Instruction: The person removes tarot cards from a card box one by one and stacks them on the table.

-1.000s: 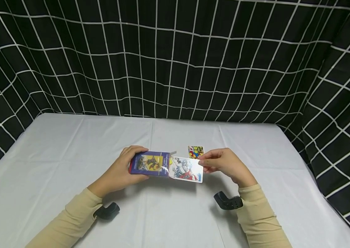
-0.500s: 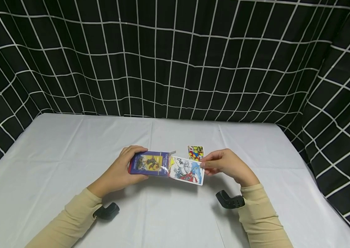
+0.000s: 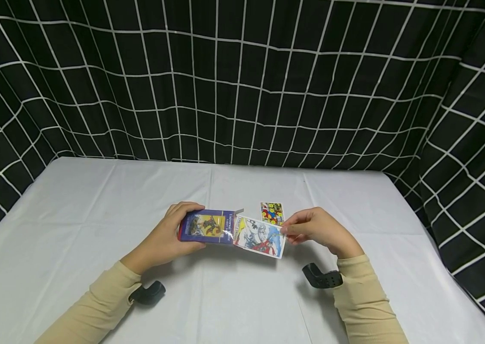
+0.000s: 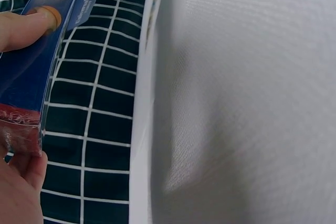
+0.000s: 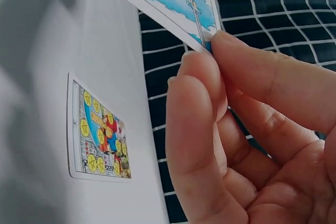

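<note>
My left hand (image 3: 171, 235) grips the closed end of a blue-purple tarot card box (image 3: 205, 226), thumb on one side and fingers on the other. The box's open end faces right, with its flap (image 3: 239, 211) standing up. A tarot card (image 3: 260, 237) with a red and blue picture slants out from that end. Its right corner is pinched between the thumb and fingertips of my right hand (image 3: 313, 229). In the right wrist view the pinched card (image 5: 178, 3) shows blue patches and a white border. The left wrist view has the box (image 4: 26, 72) in its wrapper.
Another tarot card (image 3: 271, 213), with yellow discs, lies face up on the white-covered table (image 3: 131, 191) just behind my right fingertips. Black cloth with a white grid (image 3: 242, 86) hangs behind and at the sides. A dark wrist mount (image 3: 321, 277) juts inward from the right sleeve.
My right hand has shifted slightly right and toward me, tilting the pinched card's outer end nearer to me. More of the disc card shows. The left hand and box have stayed put.
</note>
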Demonstrator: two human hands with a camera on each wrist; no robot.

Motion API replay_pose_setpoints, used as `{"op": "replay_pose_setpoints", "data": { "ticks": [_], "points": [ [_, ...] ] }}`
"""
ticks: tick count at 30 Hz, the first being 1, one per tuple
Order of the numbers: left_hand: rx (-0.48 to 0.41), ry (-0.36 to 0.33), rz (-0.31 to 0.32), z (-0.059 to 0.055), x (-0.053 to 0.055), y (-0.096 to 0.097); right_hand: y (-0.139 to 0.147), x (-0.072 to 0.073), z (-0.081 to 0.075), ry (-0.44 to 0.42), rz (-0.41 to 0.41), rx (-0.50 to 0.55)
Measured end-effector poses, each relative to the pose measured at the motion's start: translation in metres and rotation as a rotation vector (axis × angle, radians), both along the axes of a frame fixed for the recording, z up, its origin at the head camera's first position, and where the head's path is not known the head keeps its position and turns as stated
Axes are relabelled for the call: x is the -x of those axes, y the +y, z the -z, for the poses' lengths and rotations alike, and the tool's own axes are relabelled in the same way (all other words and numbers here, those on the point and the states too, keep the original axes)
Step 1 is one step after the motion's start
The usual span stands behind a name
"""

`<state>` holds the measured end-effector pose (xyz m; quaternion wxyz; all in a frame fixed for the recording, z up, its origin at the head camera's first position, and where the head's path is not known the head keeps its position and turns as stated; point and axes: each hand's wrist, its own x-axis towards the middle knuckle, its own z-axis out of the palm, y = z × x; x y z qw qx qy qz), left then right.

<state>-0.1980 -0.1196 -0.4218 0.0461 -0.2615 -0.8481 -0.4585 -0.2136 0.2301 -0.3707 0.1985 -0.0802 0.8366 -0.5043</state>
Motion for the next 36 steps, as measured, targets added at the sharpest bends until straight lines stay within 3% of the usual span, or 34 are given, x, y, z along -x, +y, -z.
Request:
{"op": "replay_pose_setpoints", "data": {
  "ticks": [19, 36],
  "points": [
    [-0.001, 0.002, -0.022, -0.001, 0.0, 0.0, 0.019, 0.002, -0.009, -0.006, 0.087, 0.086],
    [0.002, -0.008, -0.02, 0.0, 0.0, 0.001, 0.019, 0.01, 0.01, -0.135, 0.196, 0.229]
  ]
}}
